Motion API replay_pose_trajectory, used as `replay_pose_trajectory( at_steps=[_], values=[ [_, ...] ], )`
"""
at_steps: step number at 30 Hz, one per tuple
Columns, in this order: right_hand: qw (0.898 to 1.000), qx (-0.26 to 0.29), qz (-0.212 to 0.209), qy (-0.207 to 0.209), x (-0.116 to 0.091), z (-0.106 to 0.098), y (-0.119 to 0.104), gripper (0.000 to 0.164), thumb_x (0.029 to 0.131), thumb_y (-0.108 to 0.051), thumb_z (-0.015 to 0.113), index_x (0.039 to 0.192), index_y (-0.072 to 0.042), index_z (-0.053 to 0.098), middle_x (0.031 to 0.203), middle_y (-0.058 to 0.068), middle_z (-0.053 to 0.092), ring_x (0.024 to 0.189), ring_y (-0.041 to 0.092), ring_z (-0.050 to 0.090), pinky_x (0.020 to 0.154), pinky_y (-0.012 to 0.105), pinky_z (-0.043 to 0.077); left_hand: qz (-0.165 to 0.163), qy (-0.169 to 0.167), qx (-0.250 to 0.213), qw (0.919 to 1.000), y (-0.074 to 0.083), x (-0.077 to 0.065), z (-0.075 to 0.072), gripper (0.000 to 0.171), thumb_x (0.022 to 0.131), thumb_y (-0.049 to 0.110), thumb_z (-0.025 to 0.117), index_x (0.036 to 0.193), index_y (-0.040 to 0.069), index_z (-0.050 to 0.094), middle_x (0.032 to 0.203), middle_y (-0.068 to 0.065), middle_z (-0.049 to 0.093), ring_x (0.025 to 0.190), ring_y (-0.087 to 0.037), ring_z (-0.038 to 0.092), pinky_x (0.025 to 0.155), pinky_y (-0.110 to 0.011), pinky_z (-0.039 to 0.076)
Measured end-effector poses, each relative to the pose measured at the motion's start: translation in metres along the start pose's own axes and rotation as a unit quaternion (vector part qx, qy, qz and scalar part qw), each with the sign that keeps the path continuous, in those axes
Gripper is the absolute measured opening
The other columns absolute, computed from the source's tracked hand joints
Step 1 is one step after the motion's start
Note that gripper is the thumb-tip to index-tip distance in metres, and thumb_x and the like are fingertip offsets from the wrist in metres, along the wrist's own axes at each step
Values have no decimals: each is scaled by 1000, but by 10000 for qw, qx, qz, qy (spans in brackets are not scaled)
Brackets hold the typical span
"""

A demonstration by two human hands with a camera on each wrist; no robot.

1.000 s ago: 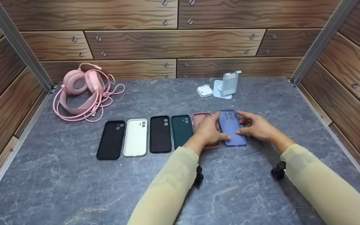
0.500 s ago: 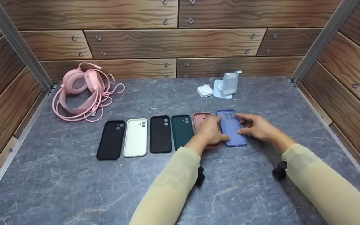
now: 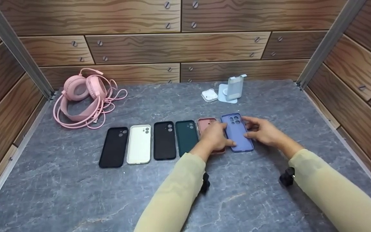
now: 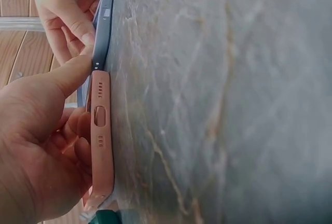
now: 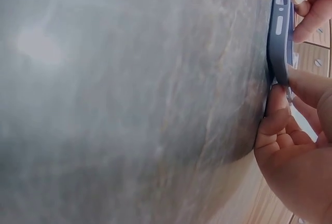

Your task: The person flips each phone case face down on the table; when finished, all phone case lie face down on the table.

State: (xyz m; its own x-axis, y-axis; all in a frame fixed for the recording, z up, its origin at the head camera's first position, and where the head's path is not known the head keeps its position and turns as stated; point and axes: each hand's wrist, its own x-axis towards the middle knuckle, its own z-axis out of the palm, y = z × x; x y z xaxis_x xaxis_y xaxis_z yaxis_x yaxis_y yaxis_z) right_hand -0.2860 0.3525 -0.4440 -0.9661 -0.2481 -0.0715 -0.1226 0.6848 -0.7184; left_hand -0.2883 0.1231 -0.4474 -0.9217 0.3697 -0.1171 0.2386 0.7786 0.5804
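Note:
In the head view a purplish-blue phone case (image 3: 238, 135) lies at the right end of a row. My right hand (image 3: 264, 131) pinches its right edge, thumb on top; the right wrist view shows fingers (image 5: 276, 123) tucked low beside the case's lower corner. Across from it, my left hand (image 3: 214, 137) holds the left edge, its thumb (image 4: 78, 73) on the lower corner and index finger farther up. The curled left fingers overlap a pink phone case (image 4: 102, 130), partly hidden under that hand. Left of it lies a dark green phone case (image 3: 186, 137).
Farther left in the row are a black phone case (image 3: 165, 141), a white one (image 3: 139, 145) and another black phone case (image 3: 113, 147). Pink headphones (image 3: 79, 93) with a looped cable lie at the back left. Behind the row stand a white square case (image 3: 209, 95) and a light blue stand (image 3: 235, 88).
The far end of the blue phone case has swung left, closer to the pink one, with both hands staying on it. The head view has tilted slightly.

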Motion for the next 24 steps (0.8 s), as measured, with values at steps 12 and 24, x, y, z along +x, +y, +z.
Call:
replay_pose_trajectory(
  at_steps=[12,24],
  values=[
    [9989,231,350,190,-2,-1,-4,78,94,-5,79,161,2,41,117,23,65,96,24,63,69,24,55,497,346,293,9977,-5,-4,4,70,88,50,85,149,21,64,142,-1,60,126,-17,59,109,-34,48],
    [9986,162,228,441,-6,2,0,76,92,-5,80,159,3,44,112,22,68,97,26,65,73,22,53,1644,89,1365,9769,-2,-2,3,65,99,46,76,154,16,59,160,-2,52,146,-22,48,121,-33,35]
  ],
)
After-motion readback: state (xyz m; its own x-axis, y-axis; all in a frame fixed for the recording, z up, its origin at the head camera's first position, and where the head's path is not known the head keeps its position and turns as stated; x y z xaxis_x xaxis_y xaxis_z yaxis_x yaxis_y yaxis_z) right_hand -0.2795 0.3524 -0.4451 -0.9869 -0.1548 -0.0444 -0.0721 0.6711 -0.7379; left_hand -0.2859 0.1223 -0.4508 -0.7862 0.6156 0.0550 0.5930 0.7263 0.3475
